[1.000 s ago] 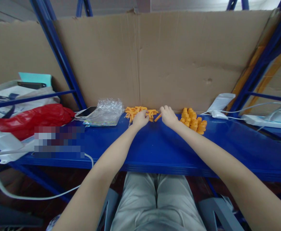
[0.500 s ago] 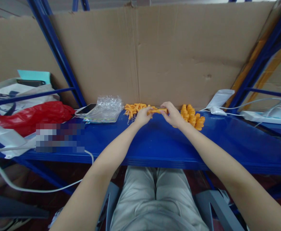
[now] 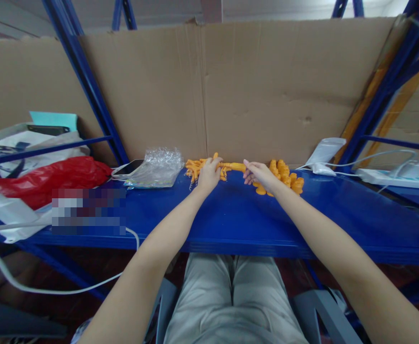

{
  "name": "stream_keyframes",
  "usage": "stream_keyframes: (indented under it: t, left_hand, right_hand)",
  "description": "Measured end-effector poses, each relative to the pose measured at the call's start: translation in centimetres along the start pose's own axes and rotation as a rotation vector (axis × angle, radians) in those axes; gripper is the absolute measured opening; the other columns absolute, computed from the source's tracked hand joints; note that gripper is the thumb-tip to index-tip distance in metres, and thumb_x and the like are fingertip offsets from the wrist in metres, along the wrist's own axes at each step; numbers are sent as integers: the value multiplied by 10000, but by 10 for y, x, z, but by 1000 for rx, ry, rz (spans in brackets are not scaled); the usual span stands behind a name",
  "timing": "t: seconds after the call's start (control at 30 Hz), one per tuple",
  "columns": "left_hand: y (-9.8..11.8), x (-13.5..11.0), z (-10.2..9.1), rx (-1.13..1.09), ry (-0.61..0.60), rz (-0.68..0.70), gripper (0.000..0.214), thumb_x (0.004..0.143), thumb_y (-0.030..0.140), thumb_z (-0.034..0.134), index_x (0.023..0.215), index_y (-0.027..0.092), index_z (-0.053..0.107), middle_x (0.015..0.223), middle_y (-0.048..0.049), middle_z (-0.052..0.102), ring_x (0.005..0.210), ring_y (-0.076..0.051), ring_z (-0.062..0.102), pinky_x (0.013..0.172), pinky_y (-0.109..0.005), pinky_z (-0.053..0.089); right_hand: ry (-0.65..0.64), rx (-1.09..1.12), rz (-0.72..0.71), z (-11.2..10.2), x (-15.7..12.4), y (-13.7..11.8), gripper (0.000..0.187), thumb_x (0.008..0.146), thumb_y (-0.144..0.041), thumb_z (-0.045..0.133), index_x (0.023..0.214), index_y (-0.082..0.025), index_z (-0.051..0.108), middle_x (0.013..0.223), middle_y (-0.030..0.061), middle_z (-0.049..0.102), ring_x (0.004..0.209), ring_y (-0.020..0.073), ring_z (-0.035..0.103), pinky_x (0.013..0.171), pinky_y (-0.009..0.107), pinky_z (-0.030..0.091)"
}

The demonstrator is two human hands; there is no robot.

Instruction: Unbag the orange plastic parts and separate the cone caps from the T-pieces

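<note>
Between my two hands a long, slim orange piece (image 3: pixel 235 166) lies nearly level, thin at its left end and wider to the right. My left hand (image 3: pixel 208 176) is closed at its left end. At the other end my right hand (image 3: pixel 261 175) has its thumb above and its fingers below, closed around the tip. Behind and beside my left hand is a pile of branching orange pieces (image 3: pixel 194 167) with small metal chains. Orange cup-like pieces (image 3: pixel 284 173) are clustered by my right hand, partly hidden behind it.
A crinkled clear plastic bag (image 3: pixel 155 167) and a phone (image 3: pixel 130 167) lie left of the pile. Farther left are a red bag (image 3: pixel 51 177) and white cables. A power strip (image 3: pixel 397 176) is at the right. Cardboard (image 3: pixel 252 86) stands behind the blue shelf (image 3: pixel 227 215).
My hands have moved slightly apart, and more of the orange piece shows between them. My right hand's fingers have turned lower. The view has tilted slightly up.
</note>
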State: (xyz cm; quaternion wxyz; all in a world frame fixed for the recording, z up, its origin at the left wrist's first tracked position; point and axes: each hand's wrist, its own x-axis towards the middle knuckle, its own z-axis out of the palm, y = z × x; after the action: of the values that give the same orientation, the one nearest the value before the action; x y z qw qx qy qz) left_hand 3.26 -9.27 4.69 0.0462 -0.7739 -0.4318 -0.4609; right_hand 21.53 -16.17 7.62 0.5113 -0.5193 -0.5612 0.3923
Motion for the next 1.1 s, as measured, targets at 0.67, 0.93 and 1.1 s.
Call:
stream_keyframes:
  t: [0.67, 0.93, 1.1]
  left_hand:
    - [-3, 4, 2, -6, -22, -35, 325, 876, 102, 530, 1163, 184, 657, 1061, -95, 666, 1055, -231, 616, 1004, -369, 450]
    - [-5, 6, 5, -72, -164, -68, 283, 870, 110, 537, 1108, 202, 658, 1125, -81, 701, 1092, -224, 618, 1015, -423, 448]
    - [-6, 4, 3, -48, -121, -49, 286, 871, 99, 529, 1113, 191, 649, 1114, -92, 688, 1089, -223, 606, 1000, -396, 454]
  right_hand:
    - [59, -670, -550, -15, 16, 15, 318, 838, -231, 601, 1144, -172, 539, 1069, 77, 619, 829, 175, 567, 850, 363, 481]
    - [-4, -999, -689, -17, 3, 1, 280, 901, -197, 500, 1176, -184, 553, 1215, 145, 590, 1151, 268, 533, 975, 412, 420]
    - [27, -951, -677, -17, 3, 1, 334, 900, -234, 535, 1231, -202, 548, 1247, 134, 594, 1148, 268, 554, 973, 427, 435]
